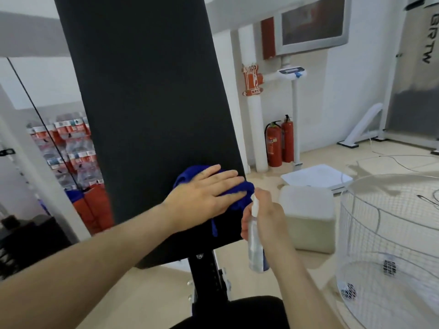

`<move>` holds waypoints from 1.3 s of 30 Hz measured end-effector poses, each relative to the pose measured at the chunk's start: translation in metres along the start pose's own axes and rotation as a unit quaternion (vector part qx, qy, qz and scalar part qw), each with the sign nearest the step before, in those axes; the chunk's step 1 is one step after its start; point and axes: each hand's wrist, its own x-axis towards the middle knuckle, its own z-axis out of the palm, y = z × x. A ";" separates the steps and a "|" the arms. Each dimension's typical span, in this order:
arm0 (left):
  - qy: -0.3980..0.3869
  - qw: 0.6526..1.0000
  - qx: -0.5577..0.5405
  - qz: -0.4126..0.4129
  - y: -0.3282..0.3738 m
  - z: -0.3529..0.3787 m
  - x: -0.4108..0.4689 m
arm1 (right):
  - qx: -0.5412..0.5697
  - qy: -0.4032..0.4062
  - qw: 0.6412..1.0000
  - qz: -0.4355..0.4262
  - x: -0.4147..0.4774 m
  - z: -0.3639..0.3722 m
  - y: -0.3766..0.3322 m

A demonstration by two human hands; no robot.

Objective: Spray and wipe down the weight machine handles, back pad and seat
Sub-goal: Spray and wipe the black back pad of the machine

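Back pad (147, 91): black, upright, its long axis running up and away from its lower end. Blue cloth (186, 177): on the pad's lower right part, under the left hand (204, 193), whose fingers (225, 176) lie straight and spread, pressing it flat. Spray bottle (255, 243): clear, upright, gripped in the curled right hand (268, 219) just beside the pad's right edge, nozzle near the cloth. Seat (249, 312): below, nearest the person. Judgement: most of the pad lies above the fingertips, so the left hand is the one placed for an upward stroke.
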 end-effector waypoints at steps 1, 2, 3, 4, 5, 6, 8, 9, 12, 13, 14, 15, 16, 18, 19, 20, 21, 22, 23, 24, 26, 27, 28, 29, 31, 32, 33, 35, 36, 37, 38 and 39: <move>0.001 0.999 0.032 0.004 -0.016 -0.005 0.002 | -0.021 0.002 1.000 -0.006 -0.001 0.001 0.005; 0.024 0.998 0.058 -0.028 -0.036 -0.013 0.009 | -0.039 0.006 0.999 -0.010 -0.002 0.001 0.008; 0.056 0.991 0.072 -0.100 -0.058 -0.022 0.014 | -0.056 0.011 0.998 -0.011 -0.003 0.000 0.010; 0.089 0.976 0.077 -0.186 -0.076 -0.031 0.019 | -0.069 0.017 0.997 -0.013 -0.002 -0.002 0.010; 0.109 0.957 0.065 -0.263 -0.086 -0.037 0.022 | -0.080 0.023 0.996 -0.016 -0.002 -0.004 0.010; 0.121 0.943 0.049 -0.307 -0.087 -0.038 0.025 | -0.087 0.027 0.996 -0.021 -0.001 -0.006 0.010; 0.135 0.945 0.029 -0.296 -0.067 -0.028 0.025 | -0.089 0.039 0.995 -0.026 -0.001 -0.010 0.011; 0.135 0.955 0.022 -0.265 -0.051 -0.018 0.020 | -0.086 0.042 0.995 -0.024 0.000 -0.010 0.012; 0.116 0.976 -0.005 -0.182 0.003 0.012 -0.006 | -0.089 0.039 0.995 -0.020 -0.002 -0.007 0.017; 0.100 0.982 -0.014 -0.161 0.019 0.018 -0.014 | -0.084 0.041 0.995 -0.015 -0.001 -0.005 0.018; 0.078 0.987 -0.016 -0.136 0.034 0.024 -0.023 | -0.075 0.045 0.996 -0.008 -0.003 -0.004 0.019; 0.047 0.993 -0.017 -0.110 0.046 0.026 -0.030 | -0.065 0.047 0.997 -0.003 -0.004 -0.003 0.020; 0.013 0.996 -0.013 -0.089 0.057 0.025 -0.037 | -0.060 0.046 0.997 -0.003 -0.005 -0.003 0.022; -0.052 0.997 -0.002 -0.061 0.063 0.020 -0.044 | -0.063 0.047 0.997 -0.003 -0.009 -0.002 0.024; -0.069 0.996 0.007 -0.048 0.060 0.017 -0.046 | -0.058 0.053 0.997 -0.001 -0.012 0.000 0.026; -0.074 0.996 0.019 -0.035 0.055 0.015 -0.046 | -0.046 0.061 0.997 -0.002 -0.013 0.001 0.028; -0.069 0.997 0.034 -0.029 0.049 0.013 -0.043 | -0.036 0.071 0.997 -0.008 -0.014 0.002 0.029; -0.053 0.997 0.048 -0.038 0.040 0.010 -0.038 | -0.031 0.081 0.996 -0.019 -0.016 0.003 0.031; -0.015 0.996 0.061 -0.065 0.028 0.007 -0.028 | -0.033 0.091 0.995 -0.034 -0.016 0.003 0.032; 0.033 0.990 0.070 -0.116 0.011 0.003 -0.015 | -0.040 0.096 0.993 -0.052 -0.015 0.003 0.033; 0.097 0.961 0.065 -0.250 -0.019 -0.011 0.011 | -0.062 0.107 0.989 -0.085 -0.017 0.004 0.031; 0.110 0.947 0.057 -0.298 -0.027 -0.014 0.024 | -0.068 0.120 0.985 -0.099 -0.017 0.002 0.030; 0.118 0.942 0.051 -0.311 -0.028 -0.013 0.032 | -0.065 0.137 0.982 -0.113 -0.018 0.000 0.029; 0.123 0.948 0.046 -0.288 -0.023 -0.007 0.037 | -0.058 0.154 0.978 -0.127 -0.018 -0.002 0.027; 0.108 0.976 0.020 -0.186 0.002 0.013 0.032 | -0.046 0.181 0.971 -0.146 -0.014 -0.006 0.026; 0.091 0.987 0.004 -0.136 0.017 0.021 0.025 | -0.054 0.191 0.969 -0.150 -0.012 -0.007 0.027; 0.072 0.992 -0.010 -0.102 0.031 0.027 0.018 | -0.068 0.201 0.966 -0.149 -0.010 -0.008 0.029; 0.037 0.997 -0.020 -0.066 0.048 0.034 0.006 | -0.106 0.217 0.959 -0.148 -0.006 -0.009 0.035; 0.027 0.998 -0.026 -0.056 0.056 0.036 0.002 | -0.129 0.219 0.956 -0.149 -0.006 -0.011 0.038; 0.014 0.998 -0.034 -0.047 0.061 0.035 -0.003 | -0.153 0.215 0.953 -0.151 -0.006 -0.011 0.039; 0.006 0.999 -0.039 -0.031 0.063 0.032 -0.008 | -0.175 0.207 0.950 -0.152 -0.006 -0.011 0.041; 0.000 0.999 -0.036 -0.008 0.061 0.029 -0.013 | -0.197 0.199 0.947 -0.158 -0.008 -0.011 0.042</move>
